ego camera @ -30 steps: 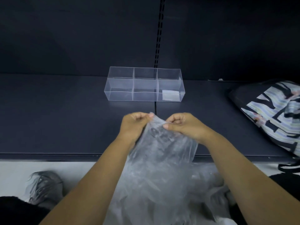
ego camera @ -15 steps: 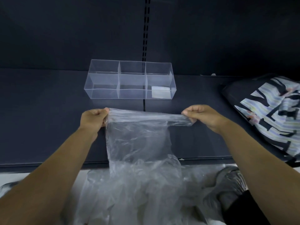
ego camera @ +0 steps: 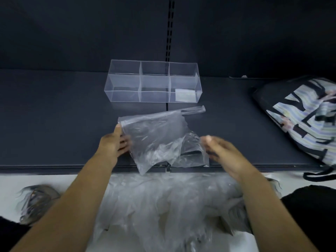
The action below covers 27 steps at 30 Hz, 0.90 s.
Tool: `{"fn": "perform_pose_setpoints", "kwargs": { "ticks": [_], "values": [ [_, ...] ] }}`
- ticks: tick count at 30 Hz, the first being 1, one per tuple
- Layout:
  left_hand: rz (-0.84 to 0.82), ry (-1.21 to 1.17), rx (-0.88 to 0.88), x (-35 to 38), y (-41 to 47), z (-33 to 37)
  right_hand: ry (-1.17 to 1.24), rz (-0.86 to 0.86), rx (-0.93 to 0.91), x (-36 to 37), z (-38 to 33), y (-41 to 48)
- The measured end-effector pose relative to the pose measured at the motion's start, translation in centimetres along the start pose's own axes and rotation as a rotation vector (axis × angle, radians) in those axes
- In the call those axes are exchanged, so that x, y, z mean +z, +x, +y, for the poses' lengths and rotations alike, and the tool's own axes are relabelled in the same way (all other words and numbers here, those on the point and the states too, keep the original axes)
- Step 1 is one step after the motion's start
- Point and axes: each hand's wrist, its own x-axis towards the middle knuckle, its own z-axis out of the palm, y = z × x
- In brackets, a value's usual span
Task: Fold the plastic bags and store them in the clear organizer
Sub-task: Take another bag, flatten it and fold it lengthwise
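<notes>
A clear plastic bag (ego camera: 156,137) lies spread on the dark shelf (ego camera: 54,115), its lower corner hanging over the front edge. My left hand (ego camera: 114,142) lies at the bag's left edge, fingers straight and touching it. My right hand (ego camera: 221,151), blurred, is at the bag's right edge with relaxed fingers; whether it touches the bag is unclear. The clear organizer (ego camera: 153,81), with several compartments, stands behind the bag; a white label shows at its front right.
A pile of more clear plastic bags (ego camera: 172,206) lies on the white floor below the shelf, between my arms. A striped black-and-pastel bag (ego camera: 305,113) rests on the shelf at the right. Grey shoes show at the lower left and right.
The bag, held stretched in the air between both hands, now lies on the shelf. Both hands have let go of its top edge and moved to its sides.
</notes>
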Motion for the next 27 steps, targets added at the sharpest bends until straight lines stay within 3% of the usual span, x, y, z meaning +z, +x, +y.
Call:
{"fn": "perform_pose_setpoints", "kwargs": {
  "ticks": [5,13,18,23,27],
  "values": [
    [-0.064,-0.068,-0.139,-1.1,-4.2,-4.5,0.092,0.154,0.271,1.2,3.0,-2.1],
    [-0.131,-0.071,-0.206,0.8,-7.7,-6.7,0.071,0.250,0.128,1.0,2.1,-0.7],
    [0.028,-0.195,-0.130,-1.3,-6.4,-5.6,-0.047,0.389,0.066,-3.3,2.1,0.6],
    [0.099,0.131,0.046,-1.6,-5.3,-5.1,-0.336,0.371,0.088,-4.7,3.1,1.2],
    [0.200,0.712,0.291,-2.3,-5.3,-5.1,-0.611,0.532,0.169,-3.8,3.7,0.4]
  ]
}}
